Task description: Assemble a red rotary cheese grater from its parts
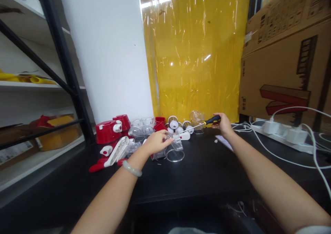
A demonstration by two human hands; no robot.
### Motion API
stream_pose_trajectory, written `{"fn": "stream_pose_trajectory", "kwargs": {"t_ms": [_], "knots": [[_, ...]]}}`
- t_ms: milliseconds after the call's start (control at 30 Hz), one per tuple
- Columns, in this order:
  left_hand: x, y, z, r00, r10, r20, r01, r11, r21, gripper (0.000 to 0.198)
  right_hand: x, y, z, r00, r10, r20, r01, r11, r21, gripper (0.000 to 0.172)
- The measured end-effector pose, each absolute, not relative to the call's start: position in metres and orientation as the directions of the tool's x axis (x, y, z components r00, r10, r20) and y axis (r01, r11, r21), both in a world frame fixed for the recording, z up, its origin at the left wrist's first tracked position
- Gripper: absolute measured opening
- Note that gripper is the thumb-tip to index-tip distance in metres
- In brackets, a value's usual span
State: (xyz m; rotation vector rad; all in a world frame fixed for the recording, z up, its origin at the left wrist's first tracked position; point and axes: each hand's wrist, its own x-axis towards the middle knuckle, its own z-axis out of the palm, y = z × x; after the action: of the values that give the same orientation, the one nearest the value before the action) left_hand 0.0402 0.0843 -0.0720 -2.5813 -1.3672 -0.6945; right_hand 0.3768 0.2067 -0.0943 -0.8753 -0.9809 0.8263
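Observation:
My right hand is closed round the dark handle of a screwdriver, whose long metal shaft slants down to the left. The shaft's tip is by the fingers of my left hand. Those fingers are closed on a clear plastic cup-like part, tilted with its round rim toward me. Whether the tip touches the part cannot be made out. Just behind lies a white oblong piece. Left of my left hand are several clear cups and a white handle piece with a red end.
Red round housings stand at the back left of the black table. White-and-clear round parts sit at the back middle. At right are a flat pale device, a power strip with loose white cables, and a large cardboard box.

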Motion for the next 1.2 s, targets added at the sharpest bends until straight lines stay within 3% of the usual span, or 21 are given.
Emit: {"fn": "stream_pose_trajectory", "kwargs": {"t_ms": [300, 467, 967, 1200], "knots": [[0.0393, 0.0841, -0.0729, 0.486, 0.737, 0.471, 0.804, -0.588, 0.090, 0.047, 0.3761, 0.2053, -0.0924, 0.338, 0.880, 0.333, -0.213, 0.417, -0.884, 0.020], [0.0392, 0.0840, -0.0727, 0.476, 0.745, 0.467, 0.812, -0.576, 0.090, 0.047, 0.3744, 0.2067, -0.0945, 0.344, 0.864, 0.366, -0.154, 0.437, -0.886, 0.028], [0.0408, 0.0825, -0.0714, 0.478, 0.749, 0.460, 0.814, -0.574, 0.088, 0.048, 0.3746, 0.2027, -0.0909, 0.347, 0.882, 0.319, -0.218, 0.407, -0.887, 0.017], [0.0398, 0.0831, -0.0711, 0.480, 0.749, 0.458, 0.812, -0.576, 0.092, 0.048, 0.3749, 0.2070, -0.0951, 0.351, 0.860, 0.371, -0.143, 0.441, -0.886, 0.034]]}}
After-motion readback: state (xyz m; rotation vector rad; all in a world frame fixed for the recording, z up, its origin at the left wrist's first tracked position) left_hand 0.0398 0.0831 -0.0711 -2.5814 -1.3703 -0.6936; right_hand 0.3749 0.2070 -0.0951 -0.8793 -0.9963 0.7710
